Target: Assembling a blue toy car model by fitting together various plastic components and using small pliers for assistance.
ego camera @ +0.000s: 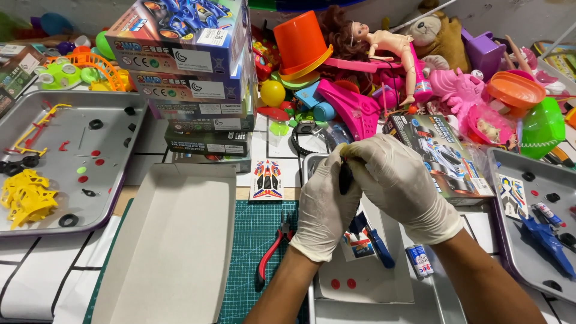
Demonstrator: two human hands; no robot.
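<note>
Both gloved hands, left (pixel 324 207) and right (pixel 399 183), are meeting above the tray (pixel 441 300), pinching one upright black part (pixel 345 176) between them.

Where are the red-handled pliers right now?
In the head view, the red-handled pliers lie on the green cutting mat, between the open white cardboard box and the gloved left hand.
</note>
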